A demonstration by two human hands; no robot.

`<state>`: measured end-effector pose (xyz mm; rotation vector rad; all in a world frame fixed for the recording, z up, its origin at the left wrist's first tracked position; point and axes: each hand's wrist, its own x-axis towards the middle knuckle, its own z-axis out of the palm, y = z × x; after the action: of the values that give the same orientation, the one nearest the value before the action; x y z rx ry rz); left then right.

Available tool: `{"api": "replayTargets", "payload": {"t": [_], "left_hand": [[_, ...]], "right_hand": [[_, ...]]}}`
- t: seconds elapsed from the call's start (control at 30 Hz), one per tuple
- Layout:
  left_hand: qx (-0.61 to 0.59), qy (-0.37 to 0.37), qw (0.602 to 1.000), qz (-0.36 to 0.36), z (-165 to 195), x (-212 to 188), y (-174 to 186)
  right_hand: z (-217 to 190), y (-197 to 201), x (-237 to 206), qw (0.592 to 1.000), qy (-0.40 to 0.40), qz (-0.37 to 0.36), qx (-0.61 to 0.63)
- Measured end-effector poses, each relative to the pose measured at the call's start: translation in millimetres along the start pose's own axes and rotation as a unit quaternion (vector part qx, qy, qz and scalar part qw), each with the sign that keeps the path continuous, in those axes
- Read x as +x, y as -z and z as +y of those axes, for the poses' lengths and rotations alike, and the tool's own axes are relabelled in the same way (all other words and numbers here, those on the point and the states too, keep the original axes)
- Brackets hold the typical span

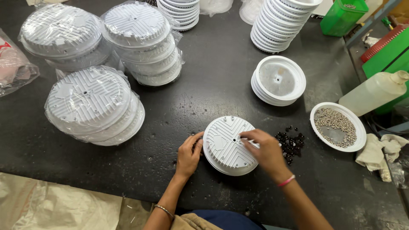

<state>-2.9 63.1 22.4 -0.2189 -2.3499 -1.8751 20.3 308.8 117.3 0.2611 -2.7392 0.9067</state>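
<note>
A round white ribbed plastic housing [226, 142] lies back side up on the dark table [213, 85], close to its near edge. My left hand [189, 154] grips the housing's left rim. My right hand [265, 150] rests on top of it, fingertips pinched at a small hole near the centre; whether a small part sits between the fingertips I cannot tell. A scatter of small black pieces [290, 142] lies just right of the housing.
A white dish of small grey screws [337, 126] sits at right, next to a plastic bottle [375, 91] and a rag [378, 154]. Stacks of white housings [277, 81], some bagged in plastic [91, 106], fill the back and left. Green bins [343, 17] stand far right.
</note>
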Motion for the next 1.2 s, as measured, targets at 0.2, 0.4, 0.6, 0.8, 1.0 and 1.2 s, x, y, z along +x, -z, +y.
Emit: {"api": "replayTargets", "payload": {"t": [0.2, 0.4, 0.6, 0.8, 1.0, 1.2], "left_hand": [[0.000, 0.008, 1.000, -0.011, 2, -1, 2], [-0.018, 0.000, 1.000, -0.004, 3, -1, 3], [-0.015, 0.002, 1.000, -0.006, 1, 0, 3], [-0.005, -0.007, 1.000, -0.005, 2, 0, 4], [0.001, 0.010, 1.000, -0.006, 3, 2, 4], [-0.003, -0.004, 1.000, 0.002, 4, 3, 3]], "right_hand": [[-18, -12, 4, 0.996, 0.041, -0.041, -0.062], [-14, -14, 3, 0.996, 0.057, -0.039, -0.064], [-13, -16, 4, 0.996, 0.047, -0.045, -0.064], [-13, -15, 7, 0.996, 0.034, -0.054, -0.062], [-6, -7, 3, 0.998, -0.003, -0.063, -0.016], [0, -8, -4, 0.993, 0.063, -0.070, -0.067]]}}
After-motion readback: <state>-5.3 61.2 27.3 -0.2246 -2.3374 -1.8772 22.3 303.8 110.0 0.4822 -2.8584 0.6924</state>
